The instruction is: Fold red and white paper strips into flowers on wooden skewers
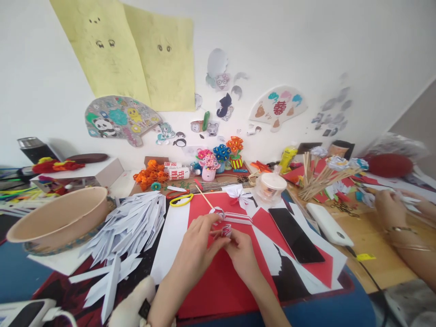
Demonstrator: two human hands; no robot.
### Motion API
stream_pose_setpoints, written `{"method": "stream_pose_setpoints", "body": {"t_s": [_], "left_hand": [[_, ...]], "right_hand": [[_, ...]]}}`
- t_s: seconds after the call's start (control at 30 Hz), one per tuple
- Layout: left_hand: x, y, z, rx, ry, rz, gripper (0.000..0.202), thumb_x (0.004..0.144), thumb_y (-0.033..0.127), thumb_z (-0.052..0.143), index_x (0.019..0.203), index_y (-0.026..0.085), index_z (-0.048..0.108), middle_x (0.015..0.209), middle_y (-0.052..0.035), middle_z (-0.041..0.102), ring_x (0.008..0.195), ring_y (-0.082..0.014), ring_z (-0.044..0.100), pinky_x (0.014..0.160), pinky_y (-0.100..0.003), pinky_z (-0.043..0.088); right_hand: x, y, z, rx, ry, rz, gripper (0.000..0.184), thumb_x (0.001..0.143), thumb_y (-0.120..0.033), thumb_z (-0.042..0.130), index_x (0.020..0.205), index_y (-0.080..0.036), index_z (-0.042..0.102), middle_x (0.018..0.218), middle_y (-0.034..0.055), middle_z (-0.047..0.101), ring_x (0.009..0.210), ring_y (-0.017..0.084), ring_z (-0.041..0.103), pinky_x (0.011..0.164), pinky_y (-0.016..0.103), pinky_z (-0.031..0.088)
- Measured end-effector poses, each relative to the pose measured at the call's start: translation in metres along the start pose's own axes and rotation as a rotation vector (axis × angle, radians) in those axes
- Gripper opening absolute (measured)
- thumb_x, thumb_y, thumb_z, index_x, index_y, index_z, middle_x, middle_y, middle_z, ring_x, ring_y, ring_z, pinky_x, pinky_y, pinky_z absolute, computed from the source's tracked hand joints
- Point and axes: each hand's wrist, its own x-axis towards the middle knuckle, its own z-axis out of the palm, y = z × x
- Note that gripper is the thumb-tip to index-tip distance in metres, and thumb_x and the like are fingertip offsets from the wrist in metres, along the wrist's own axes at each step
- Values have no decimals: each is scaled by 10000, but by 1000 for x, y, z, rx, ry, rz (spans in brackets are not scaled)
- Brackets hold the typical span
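Note:
Over a sheet of red paper (200, 295), both hands are together on a small folded white-and-red paper piece (226, 230). The fingers of my left hand (197, 238) are closed, with the thumb and fingertips meeting at the piece. My right hand (243, 254) pinches the same piece from the other side. Just beyond the fingertips lies a thin wooden stick (204, 196) with a rolled paper end (217, 211). Beside it are white strips (240, 219) on the red paper. A white paper flower (239, 194) lies farther back.
Left are a pile of folded white paper (132, 222), a beige basin (61, 213) and yellow-handled scissors (181, 200). To the right lie a black phone (295, 235) and a white power bank (329, 223). Another person's hands (391, 209) work at the far right, near bundled sticks (308, 179).

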Motion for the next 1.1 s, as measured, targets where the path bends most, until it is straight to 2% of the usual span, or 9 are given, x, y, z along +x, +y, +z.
{"method": "stream_pose_setpoints", "body": {"t_s": [0.1, 0.23, 0.37, 0.47, 0.67, 0.73, 0.83, 0.97, 1.1], "left_hand": [[-1, 4, 1, -3, -46, 93, 375, 911, 174, 582, 1274, 230, 504, 1027, -57, 672, 892, -184, 608, 778, -296, 513], [-2, 6, 5, -47, -33, 176, 248, 930, 120, 527, 1156, 197, 593, 988, -48, 703, 887, -179, 597, 796, -287, 507], [-1, 2, 6, -134, -28, 71, 190, 907, 136, 571, 1072, 175, 655, 901, -58, 686, 819, -166, 614, 718, -250, 517], [2, 0, 3, -212, -62, -13, 121, 875, 164, 626, 972, 185, 695, 841, -44, 684, 777, -158, 636, 693, -238, 520], [6, -2, 0, -240, -100, -65, 98, 854, 161, 643, 911, 196, 715, 818, -37, 698, 747, -157, 653, 680, -240, 526], [6, -3, 1, -222, -99, -18, 118, 867, 171, 634, 949, 199, 714, 832, -40, 709, 762, -160, 657, 689, -244, 532], [2, -3, 7, -127, -46, 113, 230, 924, 175, 552, 1121, 201, 668, 894, -60, 722, 820, -172, 655, 728, -266, 546], [-7, -1, 18, 81, 0, 149, 426, 970, 170, 455, 1393, 217, 456, 1075, -90, 701, 945, -194, 641, 795, -302, 555], [-14, 2, 25, 290, -23, 151, 549, 983, 146, 395, 1508, 194, 244, 1237, -134, 643, 1075, -236, 614, 862, -354, 533]], "right_hand": [[-2, 5, 0, -49, -13, 8, 262, 875, -389, 582, 799, -162, 686, 750, 50, 691, 717, 219, 627, 639, 286, 477], [-3, 10, -2, -137, -12, 34, 223, 859, -342, 581, 756, -152, 636, 713, 41, 657, 678, 201, 584, 580, 266, 436], [-1, 6, -5, -173, -61, 17, 168, 850, -275, 560, 763, -157, 642, 718, 33, 659, 700, 200, 590, 581, 257, 435], [1, 3, -6, -179, -104, 10, 190, 836, -293, 590, 720, -154, 649, 714, 30, 665, 694, 201, 596, 585, 260, 442], [1, -3, -12, -149, -147, 13, 154, 785, -314, 683, 765, -161, 683, 773, 32, 700, 749, 222, 620, 661, 295, 485], [2, -5, -15, -146, -162, 10, 141, 785, -307, 682, 777, -166, 688, 782, 29, 705, 764, 226, 627, 677, 300, 488], [4, -6, -17, -171, -144, -12, 199, 816, -317, 633, 689, -170, 679, 692, 16, 679, 695, 219, 619, 618, 292, 470], [6, -5, -16, -180, -119, -44, 206, 829, -281, 597, 666, -180, 674, 653, 7, 663, 649, 210, 611, 573, 280, 448], [9, -1, -12, -214, -99, -86, 181, 806, -196, 571, 663, -179, 680, 618, 3, 653, 601, 194, 593, 538, 267, 432]]}}
